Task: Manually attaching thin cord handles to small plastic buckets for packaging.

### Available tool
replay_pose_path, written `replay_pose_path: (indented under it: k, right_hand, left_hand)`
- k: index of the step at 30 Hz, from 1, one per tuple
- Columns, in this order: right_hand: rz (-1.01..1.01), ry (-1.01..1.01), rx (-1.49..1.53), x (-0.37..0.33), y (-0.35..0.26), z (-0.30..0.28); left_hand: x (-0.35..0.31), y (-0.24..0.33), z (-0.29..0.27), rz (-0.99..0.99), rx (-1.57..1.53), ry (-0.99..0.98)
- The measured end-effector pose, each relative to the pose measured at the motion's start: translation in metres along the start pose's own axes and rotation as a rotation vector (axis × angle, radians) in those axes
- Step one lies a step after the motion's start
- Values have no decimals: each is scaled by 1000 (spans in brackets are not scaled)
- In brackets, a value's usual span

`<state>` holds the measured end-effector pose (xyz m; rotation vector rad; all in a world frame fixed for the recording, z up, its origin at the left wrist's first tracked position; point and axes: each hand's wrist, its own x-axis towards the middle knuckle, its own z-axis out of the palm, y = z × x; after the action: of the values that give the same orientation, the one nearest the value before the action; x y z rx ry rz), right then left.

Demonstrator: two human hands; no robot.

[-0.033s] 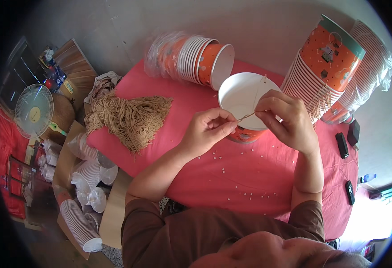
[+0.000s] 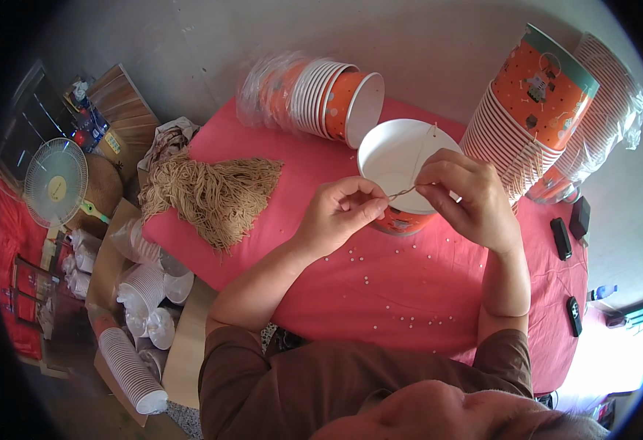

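A thin tan string (image 2: pixel 402 192) spans the gap between my two hands, over the near rim of an orange paper bucket (image 2: pixel 395 158) with a white inside. My left hand (image 2: pixel 343 213) pinches one end between thumb and forefinger. With bent fingers, my right hand (image 2: pixel 464 194) grips the string a short way to the right. Part of the string runs up to the bucket's far rim, where a small knot shows at the edge. The bucket stands upright; my right hand hides some of its right side.
A heap of tan strings (image 2: pixel 215 194) lies on the pink tablecloth (image 2: pixel 314 301) at left. Stacked buckets (image 2: pixel 336 103) lie behind, and a taller stack (image 2: pixel 516 139) stands at right. Small white beads (image 2: pixel 366 280) are scattered nearby. A cardboard box (image 2: pixel 189 345) holds plastic-wrapped cups.
My right hand has shifted very slightly left, and the string between my hands sags a little more. My left hand keeps its place.
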<state>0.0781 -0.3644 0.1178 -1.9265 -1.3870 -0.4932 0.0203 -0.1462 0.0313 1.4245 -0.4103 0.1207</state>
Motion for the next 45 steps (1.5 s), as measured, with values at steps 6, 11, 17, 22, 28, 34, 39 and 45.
replay_pose_path:
  k: [6, 11, 17, 22, 28, 34, 39, 45]
  right_hand:
    - [-57, -49, 2, 2, 2, 15]
    - [-56, -75, 36, 2, 6, 23]
    - [-43, -78, 21, 3, 9, 29]
    - [-24, -81, 37, 2, 8, 30]
    - [111, -122, 227, 0, 12, 32]
    - [280, -265, 319, -1, 14, 30]
    - [222, -239, 326, -1, 16, 35]
    - [185, -239, 340, -1, 17, 35]
  left_hand:
    - [1, -1, -3, -119, -159, -14]
    - [1, 0, -3, -147, -251, -46]
    - [0, -3, -4, -120, -225, -44]
    - [0, -5, 1, -53, -165, -9]
    - [-3, -8, -1, 6, 57, 43]
    - [-3, -7, 4, 127, 174, 69]
    - [0, -9, 8, 375, 380, 161]
    - [0, -7, 4, 479, 551, 158]
